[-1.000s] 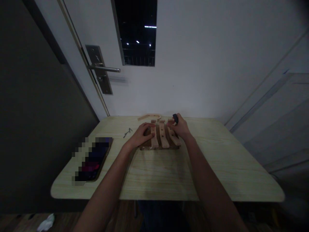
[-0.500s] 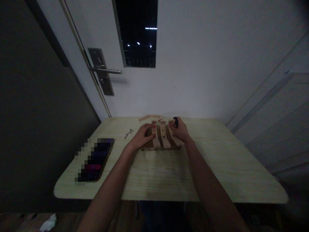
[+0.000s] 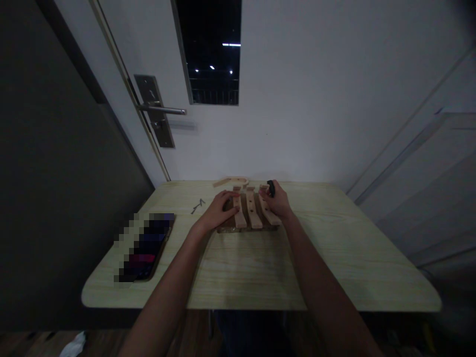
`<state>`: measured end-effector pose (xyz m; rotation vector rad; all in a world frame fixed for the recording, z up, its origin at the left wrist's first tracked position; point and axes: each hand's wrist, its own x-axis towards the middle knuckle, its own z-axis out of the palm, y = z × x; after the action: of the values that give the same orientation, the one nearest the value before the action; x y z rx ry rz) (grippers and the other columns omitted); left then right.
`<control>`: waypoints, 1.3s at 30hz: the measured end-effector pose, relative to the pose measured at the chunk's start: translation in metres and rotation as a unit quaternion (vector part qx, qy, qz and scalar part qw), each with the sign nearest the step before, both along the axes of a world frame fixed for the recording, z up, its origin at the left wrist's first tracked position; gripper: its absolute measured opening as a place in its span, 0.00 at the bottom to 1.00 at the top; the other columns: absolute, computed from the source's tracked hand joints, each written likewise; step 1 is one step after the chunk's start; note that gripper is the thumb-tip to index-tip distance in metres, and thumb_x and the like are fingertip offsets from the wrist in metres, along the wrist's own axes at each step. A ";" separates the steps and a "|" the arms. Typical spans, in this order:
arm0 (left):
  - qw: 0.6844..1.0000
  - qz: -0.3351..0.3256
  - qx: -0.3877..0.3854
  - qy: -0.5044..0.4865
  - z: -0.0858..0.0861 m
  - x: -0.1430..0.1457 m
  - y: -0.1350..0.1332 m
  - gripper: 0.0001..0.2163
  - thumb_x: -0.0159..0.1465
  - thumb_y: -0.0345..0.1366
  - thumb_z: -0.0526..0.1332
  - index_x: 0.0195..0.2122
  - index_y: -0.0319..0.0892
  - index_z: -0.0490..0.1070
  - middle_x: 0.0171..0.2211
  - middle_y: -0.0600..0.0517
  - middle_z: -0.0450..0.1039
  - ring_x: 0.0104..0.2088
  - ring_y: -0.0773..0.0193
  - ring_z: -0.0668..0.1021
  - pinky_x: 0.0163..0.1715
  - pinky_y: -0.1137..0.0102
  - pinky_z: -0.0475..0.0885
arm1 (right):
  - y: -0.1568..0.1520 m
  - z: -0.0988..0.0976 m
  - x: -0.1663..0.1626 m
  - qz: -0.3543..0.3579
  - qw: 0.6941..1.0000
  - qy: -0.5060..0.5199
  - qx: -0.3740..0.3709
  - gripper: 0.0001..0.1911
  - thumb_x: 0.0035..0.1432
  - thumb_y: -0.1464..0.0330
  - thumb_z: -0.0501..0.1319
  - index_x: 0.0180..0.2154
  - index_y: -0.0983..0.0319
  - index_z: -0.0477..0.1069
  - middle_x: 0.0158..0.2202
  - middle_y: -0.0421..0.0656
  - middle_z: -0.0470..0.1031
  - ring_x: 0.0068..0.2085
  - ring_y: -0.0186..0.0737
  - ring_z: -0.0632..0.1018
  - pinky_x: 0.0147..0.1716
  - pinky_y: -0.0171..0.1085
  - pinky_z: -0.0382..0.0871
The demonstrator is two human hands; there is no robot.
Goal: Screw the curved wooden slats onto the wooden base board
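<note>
Three pale wooden hook pieces lie side by side on a dark brown board (image 3: 230, 230) on the table: a left hook (image 3: 240, 219), a middle hook (image 3: 254, 214) and a right hook (image 3: 272, 216). Small dark holes or screw heads show along them. My left hand (image 3: 217, 210) is closed, thumb and fingertips gripping the left hook against the board. Around the upper part of the right hook my right hand (image 3: 279, 202) is curled, with a small black object (image 3: 271, 188) rising out of its grip. That object's kind and lower end are hidden by the fingers.
Behind the board lies a loose wooden hook (image 3: 229, 180). Several screws (image 3: 198, 206) rest left of my left hand. A phone (image 3: 158, 248), partly blurred out, lies at the table's left. A white door (image 3: 297, 99) with a metal handle (image 3: 167, 110) stands behind the table (image 3: 353, 248).
The view has shifted very slightly. Both hands, the hooks and the board stay in the same places.
</note>
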<state>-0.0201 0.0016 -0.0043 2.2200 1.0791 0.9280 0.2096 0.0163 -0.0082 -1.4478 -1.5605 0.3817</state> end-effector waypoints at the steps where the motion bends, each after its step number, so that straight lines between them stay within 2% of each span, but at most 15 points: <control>1: 1.000 0.001 0.000 0.000 0.000 0.000 0.000 0.18 0.61 0.41 0.59 0.51 0.43 0.68 0.54 0.46 0.67 0.57 0.56 0.68 0.61 0.58 0.59 | 0.000 0.000 0.000 0.000 1.000 0.001 -0.002 0.15 0.48 0.55 0.58 0.30 0.57 0.57 0.23 0.37 0.65 0.26 0.37 0.67 0.27 0.35 0.60; 17: 1.000 0.003 0.008 0.000 -0.002 0.001 0.000 0.17 0.61 0.41 0.59 0.51 0.41 0.68 0.54 0.44 0.67 0.57 0.55 0.68 0.61 0.59 0.59 | -0.002 0.003 -0.004 -0.049 0.999 -0.003 -0.022 0.15 0.49 0.54 0.57 0.30 0.59 0.63 0.25 0.41 0.71 0.29 0.38 0.70 0.29 0.35 0.60; 32: 1.000 -0.003 0.007 -0.001 -0.004 0.000 0.002 0.17 0.61 0.40 0.59 0.51 0.45 0.68 0.55 0.46 0.67 0.58 0.55 0.68 0.62 0.56 0.59 | 0.000 -0.001 -0.002 -0.046 0.999 -0.013 -0.013 0.15 0.50 0.54 0.58 0.30 0.59 0.64 0.25 0.42 0.71 0.28 0.38 0.70 0.28 0.35 0.60; 39: 1.000 -0.004 0.004 -0.014 -0.005 -0.001 0.003 0.17 0.61 0.40 0.59 0.51 0.42 0.68 0.56 0.44 0.66 0.59 0.55 0.67 0.63 0.57 0.58 | 0.000 -0.001 -0.001 -0.039 0.999 -0.008 -0.007 0.15 0.49 0.54 0.57 0.30 0.59 0.63 0.25 0.41 0.70 0.27 0.37 0.69 0.28 0.35 0.60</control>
<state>-0.0208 0.0043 -0.0095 2.2095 1.0548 0.9575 0.2084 0.0160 -0.0091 -1.5222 -1.5118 0.3362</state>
